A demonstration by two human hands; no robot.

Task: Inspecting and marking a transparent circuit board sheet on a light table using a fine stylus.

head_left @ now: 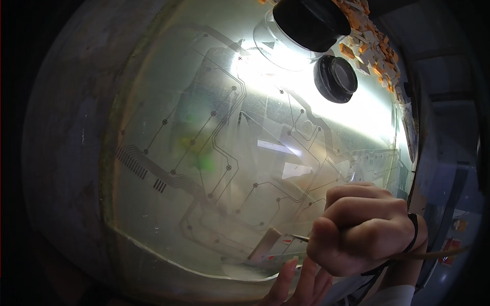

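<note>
A clear plastic film printed with dark circuit traces and round contact dots [213, 148] lies over a glowing pale worktop. My right hand [365, 227] is closed round a thin tool with a light wood-coloured handle [441, 253]. Its slim dark tip points left, close to small red marks [287, 240] near the film's lower edge. Just left of that tip sits a beige strip [264, 245]. Below it, my left hand [302, 285] has its fingers stretched out and apart near the film's edge. The rest of that hand is partly out of the frame.
At the top stands a large black-topped round container [311, 23], with a smaller black round cap [335, 79] beside it. Orange and white scraps [370, 43] pile along the far right edge. Bright glare crosses the worktop's upper right.
</note>
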